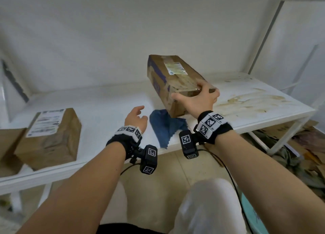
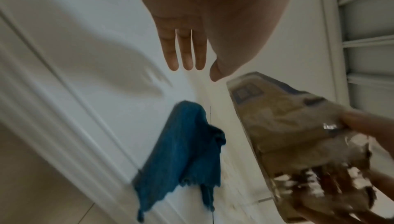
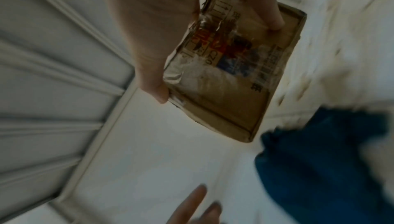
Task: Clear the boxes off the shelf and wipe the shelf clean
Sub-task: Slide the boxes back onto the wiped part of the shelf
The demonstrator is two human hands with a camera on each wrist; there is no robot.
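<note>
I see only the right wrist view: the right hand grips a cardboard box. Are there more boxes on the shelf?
Observer: Yes. Apart from the held box in the right hand, a labelled box stands on the left part of the shelf, with another box beside it.
Operator: Is the left hand busy?
Observer: No. The left hand is open above the shelf and holds nothing.
Operator: Where is the dirt?
Observer: Brown stains cover the shelf's right end.

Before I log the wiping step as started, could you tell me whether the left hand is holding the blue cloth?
No, the left hand hovers open beside the crumpled blue cloth, touching nothing.
</note>
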